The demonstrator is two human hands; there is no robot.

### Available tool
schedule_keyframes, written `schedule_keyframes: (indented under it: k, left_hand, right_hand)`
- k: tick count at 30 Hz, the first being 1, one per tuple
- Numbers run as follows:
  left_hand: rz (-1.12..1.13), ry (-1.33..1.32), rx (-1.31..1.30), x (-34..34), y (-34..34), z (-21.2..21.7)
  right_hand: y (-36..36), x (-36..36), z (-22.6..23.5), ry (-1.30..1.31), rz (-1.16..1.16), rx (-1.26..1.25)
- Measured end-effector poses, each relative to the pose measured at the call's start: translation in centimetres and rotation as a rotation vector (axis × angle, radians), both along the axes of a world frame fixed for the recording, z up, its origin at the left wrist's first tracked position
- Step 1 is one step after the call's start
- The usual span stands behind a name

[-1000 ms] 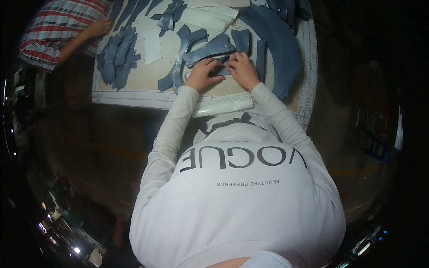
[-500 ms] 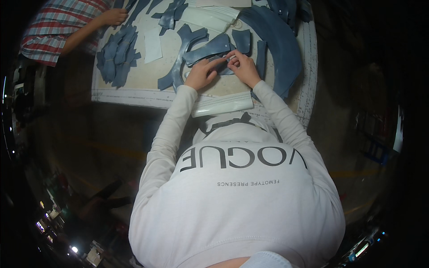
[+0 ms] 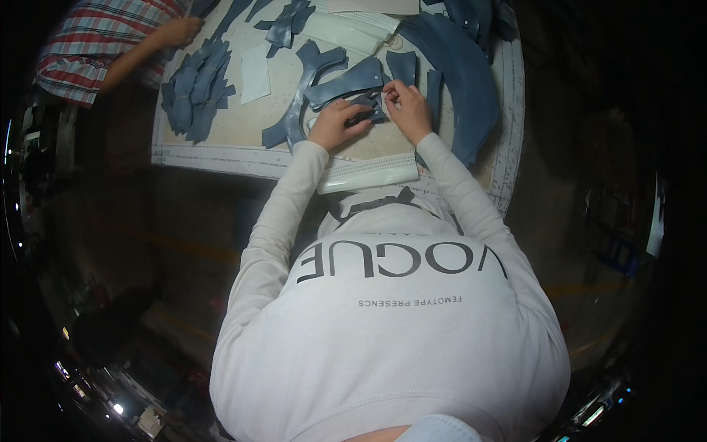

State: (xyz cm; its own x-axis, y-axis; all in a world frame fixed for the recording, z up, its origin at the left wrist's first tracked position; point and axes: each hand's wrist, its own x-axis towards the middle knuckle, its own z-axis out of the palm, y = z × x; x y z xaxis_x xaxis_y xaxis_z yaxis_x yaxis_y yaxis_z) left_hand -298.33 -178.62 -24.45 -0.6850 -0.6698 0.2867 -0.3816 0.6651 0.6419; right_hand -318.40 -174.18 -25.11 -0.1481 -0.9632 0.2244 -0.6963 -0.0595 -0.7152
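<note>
Head view: small blue piece (image 3: 379, 115) lies on the tabletop (image 3: 236, 132) between the two hands, just nearer the wearer than a broad flared piece (image 3: 342, 85). Left hand (image 3: 333, 125) curls over its left part, thumb apart from the fingers; probably steadying it, though whether it truly grips cannot be told. Right hand (image 3: 409, 110) has fingertips drawn together just above the right end, a posture suited to fine handling; too small to tell if anything is pinched. Wrists angle inward, likely so both sets of fingers reach one spot. Forked piece (image 3: 298, 99) to the left, narrow strip (image 3: 434, 99) and large curved stack (image 3: 475, 92) to the right: flanking the work spot, presumably to leave room there while within reach. Piled strips (image 3: 195, 92) sit well apart, farther left, perhaps to keep them separate. White folded sheet (image 3: 368, 174) lies along the near edge, below the hands.
</note>
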Motion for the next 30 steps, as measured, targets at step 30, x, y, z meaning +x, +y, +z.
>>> schedule_keyframes:
  k: [30]
  left_hand:
    - [0.096,-0.111,0.162,0.1,0.0,0.9]
  right_hand:
    - [1.3,-1.2,2.8,-0.245,0.089,0.007]
